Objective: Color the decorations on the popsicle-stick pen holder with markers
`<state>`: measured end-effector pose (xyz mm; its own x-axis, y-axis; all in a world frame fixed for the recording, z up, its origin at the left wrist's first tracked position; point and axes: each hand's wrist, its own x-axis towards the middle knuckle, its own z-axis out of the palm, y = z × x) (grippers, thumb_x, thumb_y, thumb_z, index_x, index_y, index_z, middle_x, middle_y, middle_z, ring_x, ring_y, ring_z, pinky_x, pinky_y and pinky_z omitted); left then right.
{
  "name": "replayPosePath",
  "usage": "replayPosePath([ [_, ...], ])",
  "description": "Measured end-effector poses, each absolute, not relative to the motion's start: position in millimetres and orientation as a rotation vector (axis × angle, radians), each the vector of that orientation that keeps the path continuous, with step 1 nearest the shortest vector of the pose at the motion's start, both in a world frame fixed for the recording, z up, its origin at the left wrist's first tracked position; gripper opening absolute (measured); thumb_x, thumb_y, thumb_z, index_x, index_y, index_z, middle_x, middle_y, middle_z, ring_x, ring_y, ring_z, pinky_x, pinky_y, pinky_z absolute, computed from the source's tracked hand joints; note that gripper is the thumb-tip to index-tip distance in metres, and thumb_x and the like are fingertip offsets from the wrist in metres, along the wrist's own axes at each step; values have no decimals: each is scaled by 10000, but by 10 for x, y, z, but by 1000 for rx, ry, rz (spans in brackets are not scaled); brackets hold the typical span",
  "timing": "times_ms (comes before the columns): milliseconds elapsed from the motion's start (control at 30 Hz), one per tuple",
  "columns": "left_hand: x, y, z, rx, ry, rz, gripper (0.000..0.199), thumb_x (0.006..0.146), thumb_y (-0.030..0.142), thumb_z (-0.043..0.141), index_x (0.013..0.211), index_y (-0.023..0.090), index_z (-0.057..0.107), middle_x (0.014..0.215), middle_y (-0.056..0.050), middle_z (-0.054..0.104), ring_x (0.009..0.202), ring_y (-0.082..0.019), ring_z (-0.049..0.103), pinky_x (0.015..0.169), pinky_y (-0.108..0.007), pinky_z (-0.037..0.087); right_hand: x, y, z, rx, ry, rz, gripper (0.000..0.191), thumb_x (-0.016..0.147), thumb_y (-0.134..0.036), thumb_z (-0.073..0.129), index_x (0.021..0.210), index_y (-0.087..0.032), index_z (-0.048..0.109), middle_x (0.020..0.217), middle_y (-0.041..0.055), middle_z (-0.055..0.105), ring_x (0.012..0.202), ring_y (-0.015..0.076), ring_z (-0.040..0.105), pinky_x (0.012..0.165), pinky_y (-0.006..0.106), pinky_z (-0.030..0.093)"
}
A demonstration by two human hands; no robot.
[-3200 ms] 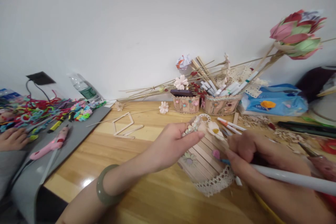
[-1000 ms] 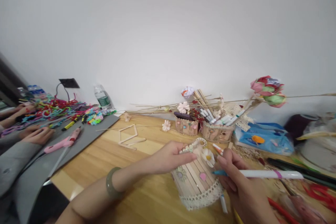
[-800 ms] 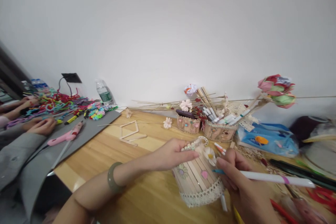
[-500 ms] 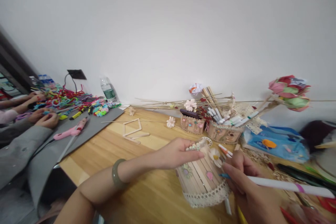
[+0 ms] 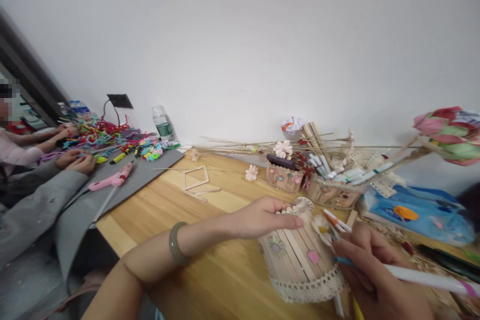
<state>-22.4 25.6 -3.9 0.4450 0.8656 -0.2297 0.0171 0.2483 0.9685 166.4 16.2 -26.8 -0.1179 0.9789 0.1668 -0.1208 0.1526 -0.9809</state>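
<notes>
My left hand grips the top rim of a tapered craft-stick pot, thumb on its front and fingers behind. The pot leans over the table, with lace trim round its wide end and a pink piece and a greenish flower on its side. My right hand pinches a white marker pen with a blue tip and a purple band. The blue tip is beside the pot's right side, below a white flower; whether it touches is unclear.
Behind stand two decorated craft-stick boxes, one with markers. A blue packet and paper flowers are at right. Loose sticks lie mid-table. A co-worker's hands, a pink glue gun and a bottle are at left.
The view has shifted, so most things sit farther right. My right hand with the marker has come closer to the white flower, partly covering it. My left hand keeps its hold.
</notes>
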Motion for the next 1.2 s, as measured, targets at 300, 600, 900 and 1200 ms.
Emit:
replayPosePath([
  [300,-220,259,-39,1152,942,721,545,534,567,718,811,106,631,760,-30,602,650,-127,525,670,-273,422,1695,185,-237,-954,-1332,1187,318,659,-320,703,467,-230,467,428,-36,382,387,107,344,350,231,304],
  [600,-186,184,59,1106,978,703,507,567,551,715,798,109,626,709,-5,609,598,-96,520,635,-235,426,1568,72,-259,-908,-1139,1210,373,676,-321,698,524,-214,375,473,-66,360,461,96,277,431,227,221],
  [900,-185,168,65,1146,967,669,456,646,518,678,833,105,632,761,-27,618,633,-108,526,659,-242,422,1528,17,-233,-845,-1144,1183,358,693,-281,678,521,-214,372,492,-68,373,484,103,310,455,229,235],
  [1200,-165,148,71,1172,950,671,437,671,509,660,825,103,622,744,-18,605,639,-105,516,666,-236,423,1534,-6,-203,-927,-1196,1129,360,686,-326,677,517,-213,379,501,-62,391,483,103,319,449,221,264],
])
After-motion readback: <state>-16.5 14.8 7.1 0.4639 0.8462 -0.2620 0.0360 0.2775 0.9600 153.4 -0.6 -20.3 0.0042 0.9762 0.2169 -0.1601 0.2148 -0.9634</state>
